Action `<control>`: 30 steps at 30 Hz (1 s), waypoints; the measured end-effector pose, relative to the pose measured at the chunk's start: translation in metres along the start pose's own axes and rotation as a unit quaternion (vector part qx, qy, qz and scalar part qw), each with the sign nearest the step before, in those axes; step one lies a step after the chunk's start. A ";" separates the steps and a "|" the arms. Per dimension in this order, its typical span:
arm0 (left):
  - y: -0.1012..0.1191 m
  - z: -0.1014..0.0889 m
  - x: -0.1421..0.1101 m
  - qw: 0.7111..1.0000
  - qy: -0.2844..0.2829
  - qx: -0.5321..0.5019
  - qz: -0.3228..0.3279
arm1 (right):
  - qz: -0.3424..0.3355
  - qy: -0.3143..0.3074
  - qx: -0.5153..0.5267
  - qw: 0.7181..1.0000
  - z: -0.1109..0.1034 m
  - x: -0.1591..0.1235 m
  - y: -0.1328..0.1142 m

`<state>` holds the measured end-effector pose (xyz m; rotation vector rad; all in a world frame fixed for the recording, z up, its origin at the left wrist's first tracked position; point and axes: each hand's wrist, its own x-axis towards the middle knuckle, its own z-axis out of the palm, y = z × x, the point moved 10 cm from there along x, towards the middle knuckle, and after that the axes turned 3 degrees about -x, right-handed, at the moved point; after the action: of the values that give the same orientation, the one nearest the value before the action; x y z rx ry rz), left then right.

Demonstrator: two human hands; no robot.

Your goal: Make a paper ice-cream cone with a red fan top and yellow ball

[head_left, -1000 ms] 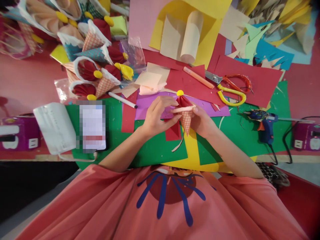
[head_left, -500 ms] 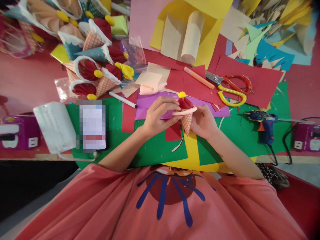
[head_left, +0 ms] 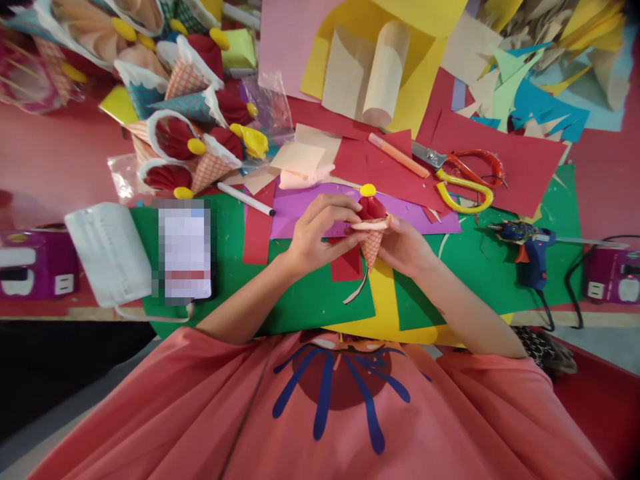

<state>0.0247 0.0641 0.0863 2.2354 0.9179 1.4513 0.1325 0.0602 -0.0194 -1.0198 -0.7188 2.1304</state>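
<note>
Red-checked, the cone (head_left: 371,247) is held between the left hand (head_left: 319,230) and the right hand (head_left: 409,248), pointing straighter toward the coral shirt (head_left: 350,417) than one second ago, its pale rim (head_left: 370,226) pinched by the left's half-curled fingers and the right's nearly closed ones, which suggests small adjusting.

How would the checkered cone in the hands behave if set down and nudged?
The checkered cone would probably tip rather than stand, since it narrows to a point. With tapered sides, it might roll in a curve. The pleated red part might dent; its folds look soft.
</note>
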 end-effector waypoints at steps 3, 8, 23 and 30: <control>-0.002 0.000 -0.001 1.000 -0.004 -0.001 -0.007 | 0.008 0.006 -0.009 1.000 -0.003 0.000 0.001; -0.003 0.001 -0.002 1.000 -0.004 0.023 -0.008 | -0.004 0.002 0.010 1.000 0.001 0.000 -0.003; 0.002 0.002 -0.001 1.000 -0.002 -0.014 0.006 | -0.037 0.025 0.023 0.999 0.003 -0.002 -0.005; 0.004 0.003 -0.002 1.000 -0.001 0.004 0.017 | -0.046 0.022 0.058 0.997 0.003 -0.002 -0.004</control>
<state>0.0280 0.0601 0.0857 2.2670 0.8909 1.4625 0.1324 0.0608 -0.0145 -0.9517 -0.6019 2.0390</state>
